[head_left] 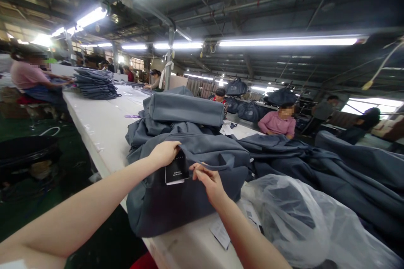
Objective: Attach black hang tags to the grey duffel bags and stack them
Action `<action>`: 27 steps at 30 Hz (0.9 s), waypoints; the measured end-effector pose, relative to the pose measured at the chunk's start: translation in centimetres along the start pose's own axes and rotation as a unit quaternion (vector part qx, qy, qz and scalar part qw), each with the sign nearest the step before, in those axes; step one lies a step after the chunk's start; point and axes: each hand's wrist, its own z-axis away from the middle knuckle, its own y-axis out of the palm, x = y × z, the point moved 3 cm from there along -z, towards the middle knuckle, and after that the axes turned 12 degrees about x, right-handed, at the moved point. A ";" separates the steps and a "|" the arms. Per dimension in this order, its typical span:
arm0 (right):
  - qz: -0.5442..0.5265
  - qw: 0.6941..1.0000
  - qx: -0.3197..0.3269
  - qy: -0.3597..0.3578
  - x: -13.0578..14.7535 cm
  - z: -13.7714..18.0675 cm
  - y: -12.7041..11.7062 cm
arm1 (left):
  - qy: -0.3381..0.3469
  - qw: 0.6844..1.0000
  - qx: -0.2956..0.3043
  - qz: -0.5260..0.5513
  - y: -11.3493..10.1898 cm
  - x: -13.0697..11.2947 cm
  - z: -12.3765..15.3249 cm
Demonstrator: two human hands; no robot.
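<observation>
A slate-blue duffel bag (pixel 186 201) lies at the front edge of the white table, right before me. A black hang tag (pixel 176 170) with small white print rests against its front, a white layer showing under its lower edge. My left hand (pixel 164 153) is closed at the tag's top corner, beside a fold of the bag. Just right of the tag, my right hand (pixel 210 181) has its fingers pinched together close to the bag. Whatever thin thing sits between those fingertips is too small to make out.
Another slate-blue bag (pixel 186 109) is piled behind. Clear plastic bags (pixel 293 214) and more slate-blue bags (pixel 356 172) lie to the right. White paper labels (pixel 221 233) rest on the table (pixel 91 134). A stack of folded bags (pixel 94 83) stands far left. Several people work around.
</observation>
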 end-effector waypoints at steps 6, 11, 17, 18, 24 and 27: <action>-0.009 0.989 0.092 0.117 -0.6 1.4 0.6 | -0.012 1.000 0.007 0.016 -0.2 0.7 -0.7; -0.018 0.977 0.182 0.111 1.1 3.7 3.6 | -0.087 0.994 -0.053 0.031 1.0 -0.2 -0.2; -0.156 0.966 0.197 0.052 0.7 4.4 9.4 | -0.087 0.990 -0.093 0.058 2.3 -1.8 1.5; -0.164 0.967 0.188 0.053 0.5 4.4 9.8 | -0.086 0.990 -0.092 0.061 2.3 -1.7 1.7; -0.151 0.976 0.148 0.056 1.8 4.9 9.2 | -0.101 0.987 -0.086 0.091 1.9 -0.6 1.9; -0.043 0.977 0.188 0.094 2.0 5.3 9.8 | -0.069 0.982 -0.080 0.156 1.8 -1.3 1.8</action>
